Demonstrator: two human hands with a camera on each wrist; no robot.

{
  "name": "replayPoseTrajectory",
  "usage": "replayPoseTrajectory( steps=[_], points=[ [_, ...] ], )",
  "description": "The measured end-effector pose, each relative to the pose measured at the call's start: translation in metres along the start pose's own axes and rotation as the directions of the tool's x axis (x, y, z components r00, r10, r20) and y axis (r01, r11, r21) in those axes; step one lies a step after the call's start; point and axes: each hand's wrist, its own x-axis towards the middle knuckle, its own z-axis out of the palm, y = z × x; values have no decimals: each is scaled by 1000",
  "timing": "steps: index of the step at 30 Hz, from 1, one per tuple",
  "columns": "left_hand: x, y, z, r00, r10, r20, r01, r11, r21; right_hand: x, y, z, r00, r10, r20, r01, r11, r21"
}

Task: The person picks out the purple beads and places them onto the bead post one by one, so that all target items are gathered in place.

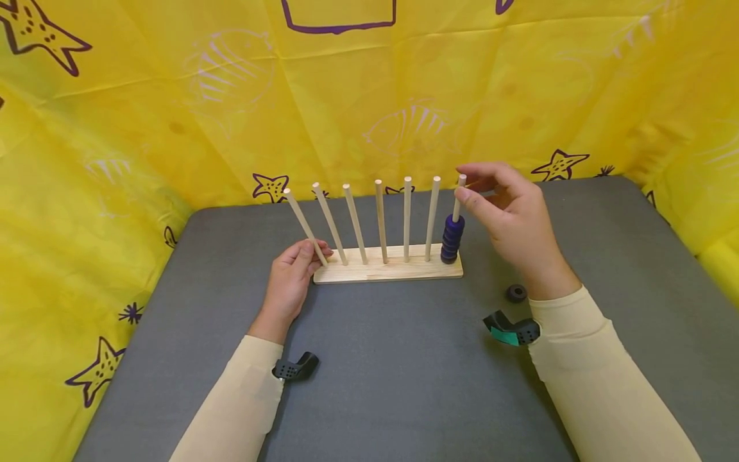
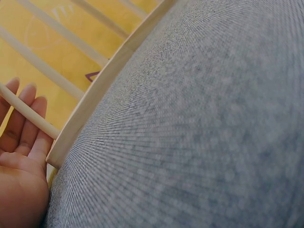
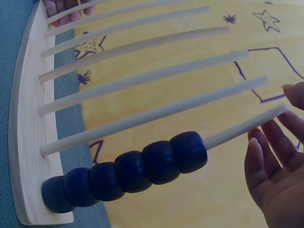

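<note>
While a yellow cloth (image 1: pixel 329 77) patterned with fish and starfish hangs along the far side, we see a grey bench (image 1: pixel 392 366) in front of it. On the bench's far half we find a wooden stand (image 1: pixel 387 273), its flat base bearing seven pegs from left to right. We see the right hand (image 1: pixel 519 224) around the top of the rightmost peg (image 1: pixel 458 206), fingers and thumb apart, carrying no bead. At left, the left hand (image 1: pixel 288 276) holds the leftmost peg (image 1: pixel 303 221) low down, thumb and fingers on either side. Below the right hand we count six dark blue beads (image 1: pixel 452 239) stacked on the rightmost peg, touching one another down to the base. Nearer, beside the right wrist, we spot one loose dark bead (image 1: pixel 510 294) on the bench.
</note>
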Motion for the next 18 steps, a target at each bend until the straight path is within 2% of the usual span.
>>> replayPoseTrajectory(
  steps=[7,14,18],
  points=[
    [0,1,0,1000,-10,-8,10,1000,27,1,-1,-4,1000,24,-9,-22,983,180],
    [1,0,0,1000,-10,-12,11,1000,21,-1,-5,-10,999,42,-7,-39,971,235],
    [1,0,0,1000,-15,-14,15,1000,5,-1,-6,-14,998,59,19,-62,951,303]
  ],
)
